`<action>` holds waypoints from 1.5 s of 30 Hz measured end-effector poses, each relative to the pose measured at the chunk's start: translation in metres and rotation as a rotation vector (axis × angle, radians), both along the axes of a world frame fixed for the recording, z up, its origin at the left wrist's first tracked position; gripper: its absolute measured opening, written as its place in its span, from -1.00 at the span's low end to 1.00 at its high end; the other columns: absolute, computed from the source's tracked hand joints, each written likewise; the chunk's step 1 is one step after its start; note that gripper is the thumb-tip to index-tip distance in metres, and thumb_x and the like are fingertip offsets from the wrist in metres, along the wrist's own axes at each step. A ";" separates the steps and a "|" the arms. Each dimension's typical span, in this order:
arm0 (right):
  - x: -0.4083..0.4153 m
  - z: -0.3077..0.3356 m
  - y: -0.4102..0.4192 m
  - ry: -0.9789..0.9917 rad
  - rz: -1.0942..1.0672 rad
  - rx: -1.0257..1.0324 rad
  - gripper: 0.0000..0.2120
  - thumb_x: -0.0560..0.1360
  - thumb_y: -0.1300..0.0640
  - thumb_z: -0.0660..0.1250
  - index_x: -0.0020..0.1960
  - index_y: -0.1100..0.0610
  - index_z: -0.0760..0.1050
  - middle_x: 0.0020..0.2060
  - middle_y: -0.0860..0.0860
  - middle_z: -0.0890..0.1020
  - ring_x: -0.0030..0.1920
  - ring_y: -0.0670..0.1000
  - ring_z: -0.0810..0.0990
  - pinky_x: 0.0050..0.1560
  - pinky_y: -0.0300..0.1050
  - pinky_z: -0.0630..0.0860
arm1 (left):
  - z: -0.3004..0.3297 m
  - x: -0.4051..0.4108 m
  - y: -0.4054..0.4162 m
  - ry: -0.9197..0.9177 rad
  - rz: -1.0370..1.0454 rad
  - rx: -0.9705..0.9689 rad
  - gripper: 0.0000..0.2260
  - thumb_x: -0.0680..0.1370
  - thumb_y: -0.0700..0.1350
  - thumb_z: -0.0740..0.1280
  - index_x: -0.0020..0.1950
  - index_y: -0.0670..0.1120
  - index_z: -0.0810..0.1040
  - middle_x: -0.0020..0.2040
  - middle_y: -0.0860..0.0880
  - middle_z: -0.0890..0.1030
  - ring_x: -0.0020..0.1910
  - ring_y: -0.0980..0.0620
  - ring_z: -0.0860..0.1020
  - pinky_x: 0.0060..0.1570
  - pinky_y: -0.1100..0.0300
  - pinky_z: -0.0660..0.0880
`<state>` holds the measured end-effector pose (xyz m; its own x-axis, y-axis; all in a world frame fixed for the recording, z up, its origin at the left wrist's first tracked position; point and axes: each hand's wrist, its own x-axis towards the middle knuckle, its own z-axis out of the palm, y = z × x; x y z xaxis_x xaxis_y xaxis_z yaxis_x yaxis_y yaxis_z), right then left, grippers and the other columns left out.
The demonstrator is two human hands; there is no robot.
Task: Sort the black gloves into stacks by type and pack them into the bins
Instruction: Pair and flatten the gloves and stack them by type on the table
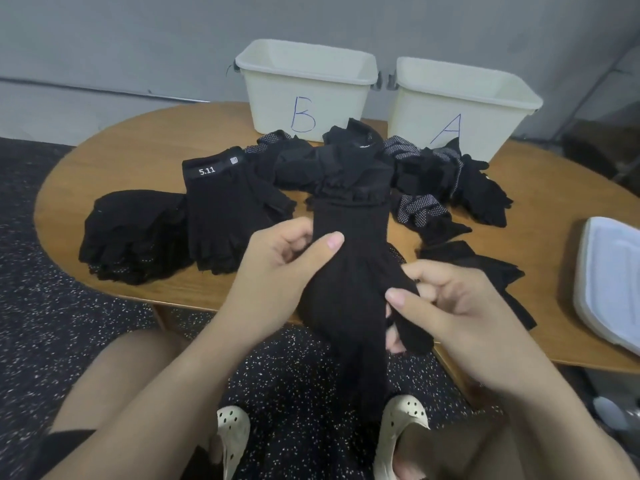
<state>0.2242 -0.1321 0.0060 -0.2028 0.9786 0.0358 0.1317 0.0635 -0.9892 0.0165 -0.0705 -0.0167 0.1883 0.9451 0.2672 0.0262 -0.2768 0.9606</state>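
While left hand fingers pinch cuff side and right hand fingers pinch thumb, glove hangs limp: soft, light; hold by cuff.

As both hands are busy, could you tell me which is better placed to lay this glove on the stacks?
Probably left: the left hand grips the plain black knit glove nearest both black stacks.

Grey wall, speckled dark floor, wooden table.
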 end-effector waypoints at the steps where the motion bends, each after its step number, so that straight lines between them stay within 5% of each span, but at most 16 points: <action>1: 0.002 -0.004 -0.004 0.000 0.012 -0.008 -0.85 0.59 0.23 0.34 -0.08 0.27 0.64 -0.34 0.18 0.69 -0.33 0.09 0.68 -0.22 -0.13 0.61 | -0.001 0.001 0.000 0.014 0.002 -0.004 -0.66 0.62 -0.20 0.38 -0.34 0.04 0.55 -0.46 0.10 0.47 -0.39 0.17 0.41 -0.31 0.24 0.37; 4: 0.005 -0.018 0.001 -0.090 -0.029 0.060 -0.73 0.62 0.10 0.38 -0.08 0.32 0.62 -0.33 0.22 0.66 -0.31 0.19 0.63 -0.20 0.06 0.56 | -0.006 0.002 0.003 0.044 -0.017 -0.007 -0.66 0.63 -0.06 0.41 -0.19 -0.31 0.52 -0.37 -0.35 0.45 -0.36 -0.03 0.40 -0.34 0.08 0.35; 8: 0.001 -0.030 0.018 -0.066 -0.174 0.061 -0.75 0.62 0.08 0.40 -0.09 0.26 0.63 -0.33 0.28 0.65 -0.37 0.17 0.59 -0.20 0.20 0.56 | -0.006 0.009 0.009 0.106 0.005 -0.032 -0.48 0.56 0.12 0.40 -0.13 -0.39 0.46 -0.31 -0.42 0.45 -0.33 -0.09 0.41 -0.35 -0.19 0.42; 12: -0.003 -0.035 0.033 0.020 -0.245 -0.025 -0.87 0.61 0.20 0.37 -0.06 0.16 0.68 -0.32 0.26 0.69 -0.40 0.14 0.58 -0.29 0.08 0.57 | -0.009 0.014 0.016 0.093 0.039 -0.126 -0.74 0.62 -0.06 0.39 -0.12 -0.25 0.61 -0.24 -0.24 0.67 -0.27 -0.14 0.63 -0.26 -0.14 0.55; 16: 0.000 -0.040 0.049 0.046 -0.356 -0.047 -0.90 0.61 0.22 0.38 -0.06 0.16 0.64 -0.37 0.25 0.65 -0.47 0.09 0.52 -0.42 -0.10 0.51 | -0.022 0.016 0.021 0.188 0.074 -0.209 -0.92 0.62 -0.08 0.41 -0.05 -0.02 0.68 -0.18 0.09 0.74 -0.16 0.16 0.70 -0.14 0.25 0.55; 19: 0.002 -0.047 0.059 -0.097 -0.372 -0.011 -0.91 0.62 0.17 0.38 -0.06 0.08 0.62 -0.44 0.14 0.65 -0.52 0.07 0.56 -0.44 -0.11 0.53 | -0.035 0.016 0.032 0.342 0.199 -0.198 -0.90 0.61 -0.02 0.41 -0.02 -0.01 0.69 -0.15 0.10 0.74 -0.12 0.20 0.70 -0.02 0.11 0.62; 23: 0.005 -0.061 0.068 -0.325 -0.410 0.114 -0.89 0.60 0.08 0.40 -0.11 -0.03 0.60 -0.43 0.02 0.67 -0.49 -0.07 0.60 -0.12 -0.17 0.51 | -0.036 0.023 0.044 0.480 0.316 -0.107 -0.86 0.60 0.00 0.42 -0.15 0.03 0.63 -0.35 0.08 0.66 -0.33 0.14 0.61 -0.21 0.11 0.57; 30: 0.004 -0.072 0.083 -0.581 -0.539 0.273 -0.95 0.53 0.03 0.47 -0.10 -0.03 0.66 -0.39 -0.24 0.57 -0.36 -0.13 0.54 -0.19 0.02 0.60 | -0.043 0.032 0.051 0.616 0.404 -0.019 -0.81 0.60 -0.01 0.40 -0.20 0.04 0.53 -0.38 0.09 0.55 -0.36 0.14 0.55 -0.23 0.03 0.58; 40: -0.003 -0.081 0.094 -0.691 -0.535 0.339 -0.93 0.52 0.11 0.47 -0.14 0.03 0.62 -0.32 -0.20 0.49 -0.27 -0.19 0.45 -0.22 -0.07 0.50 | -0.051 0.031 0.059 0.707 0.407 0.019 -0.89 0.62 -0.10 0.39 -0.10 -0.02 0.53 -0.22 0.11 0.57 -0.25 0.14 0.56 -0.18 0.13 0.56; 45: -0.008 -0.080 0.094 -0.714 -0.545 0.324 -0.79 0.51 -0.09 0.46 -0.02 0.05 0.66 -0.21 -0.17 0.56 -0.17 -0.17 0.46 -0.15 -0.13 0.46 | -0.048 0.033 0.062 0.652 0.423 -0.030 -0.82 0.61 0.01 0.40 0.17 -0.02 0.61 -0.04 0.10 0.64 -0.05 0.11 0.62 0.03 0.11 0.59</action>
<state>0.2160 -0.0377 -0.0739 0.1989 0.9091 0.3660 0.7900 0.0723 -0.6089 0.0493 -0.0083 -0.0647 -0.0800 0.9765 0.1999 0.6862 -0.0916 0.7216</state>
